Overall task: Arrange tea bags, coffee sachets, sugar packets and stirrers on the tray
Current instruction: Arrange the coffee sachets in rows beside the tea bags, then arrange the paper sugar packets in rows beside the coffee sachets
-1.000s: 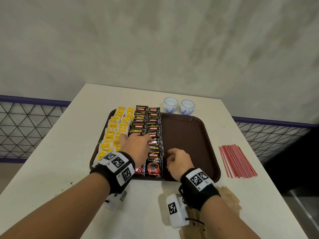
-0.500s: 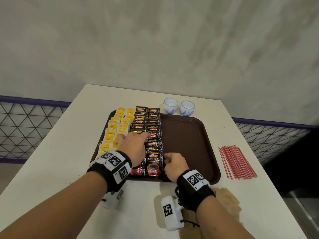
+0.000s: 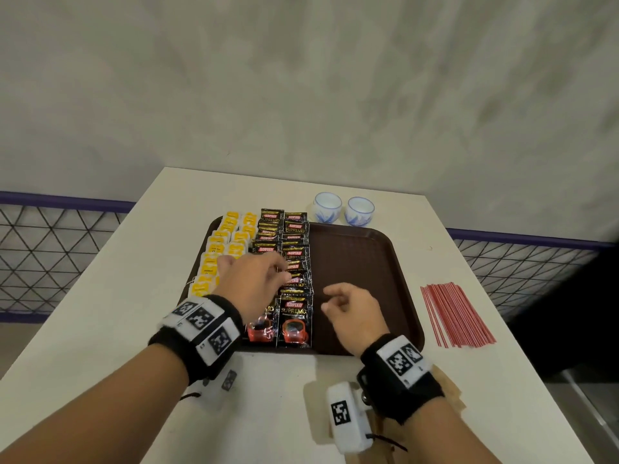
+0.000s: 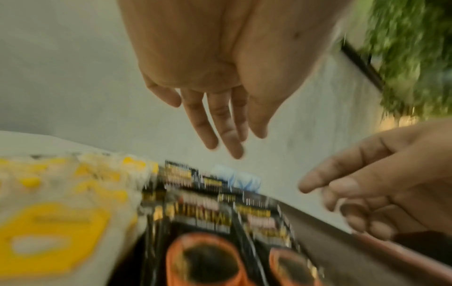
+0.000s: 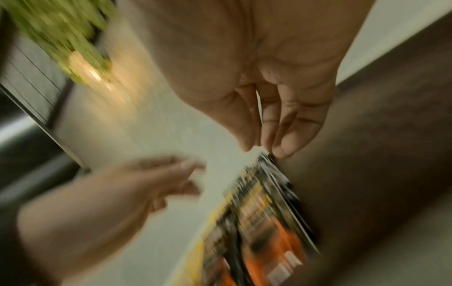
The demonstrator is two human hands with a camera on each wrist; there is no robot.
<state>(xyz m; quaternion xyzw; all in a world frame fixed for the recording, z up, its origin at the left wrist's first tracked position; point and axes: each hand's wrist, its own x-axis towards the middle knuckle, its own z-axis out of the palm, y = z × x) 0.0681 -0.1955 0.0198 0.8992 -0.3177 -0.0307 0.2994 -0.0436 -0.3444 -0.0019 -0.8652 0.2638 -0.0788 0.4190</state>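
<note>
A brown tray lies on a white table. Yellow-tagged tea bags fill its two left columns. Beside them run two overlapping columns of black coffee sachets. My left hand hovers over the sachet columns, fingers straight and loose, holding nothing; the left wrist view shows the same empty left hand above the blurred sachets. My right hand hangs over the bare tray just right of the sachets, fingers loosely bent and empty. Red stirrers lie on the table right of the tray.
Two small white-and-blue cups stand just behind the tray's far edge. A brown paper patch lies on the table under my right wrist. The table ends close on all sides, with a mesh fence beyond.
My left hand has lifted off the sachets it was pressing. My right hand has come away from the right edge of the near sachet.
</note>
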